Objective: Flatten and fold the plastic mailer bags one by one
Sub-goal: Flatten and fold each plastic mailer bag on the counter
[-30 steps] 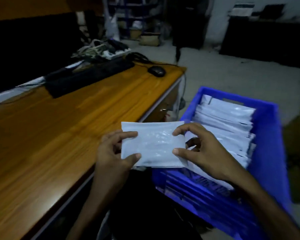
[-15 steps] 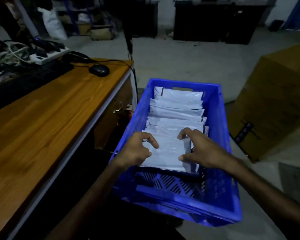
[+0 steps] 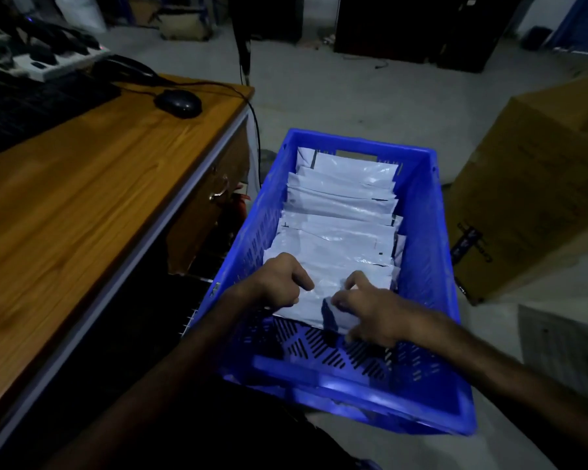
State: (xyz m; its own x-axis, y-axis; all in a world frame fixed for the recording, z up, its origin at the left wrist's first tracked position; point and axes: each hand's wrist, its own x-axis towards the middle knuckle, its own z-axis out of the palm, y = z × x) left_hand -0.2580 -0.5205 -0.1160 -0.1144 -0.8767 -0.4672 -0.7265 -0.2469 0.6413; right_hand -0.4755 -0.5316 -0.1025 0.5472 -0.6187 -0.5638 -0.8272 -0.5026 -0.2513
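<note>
In crate [image 3: 425,232]: both hands' fingers curled on mailer [image 3: 311,305].

From my remote seat, the mailer bags [image 3: 340,212] look like thin, glossy white plastic film, creased and catching highlights. The crate [image 3: 425,252] is smooth blue moulded plastic with slotted walls and floor. The desk [image 3: 82,184] shows a warm wood-grain top with a slight sheen. The mouse [image 3: 179,102] is shiny black plastic. The box [image 3: 530,184] looks like matt brown cardboard.
</note>
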